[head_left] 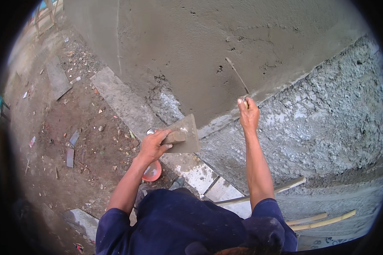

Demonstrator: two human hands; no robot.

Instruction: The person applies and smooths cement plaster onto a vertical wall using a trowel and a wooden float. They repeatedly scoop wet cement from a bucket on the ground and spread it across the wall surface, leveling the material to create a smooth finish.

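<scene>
Left hand [153, 145] clasps block grip [176, 137], best hold on likely light, stiff board [191, 134]; right hand [250, 115] clenches trowel [237, 75] handle.

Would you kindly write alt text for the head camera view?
A person's right hand holds a trowel by a grey plastered wall, and the left hand grips a flat board by its handle. A red bowl sits nearby.

Sideways pass open between the float [189, 143] at our left hand [152, 146] and our right hand's [250, 117] fingers. Float blocks just right of our left fingers. Past our right fingertips: trowel [237, 75], plastered wall [191, 51]. Red bowl [157, 173] below left fingers; wooden strip [290, 184] well below right ones.
</scene>
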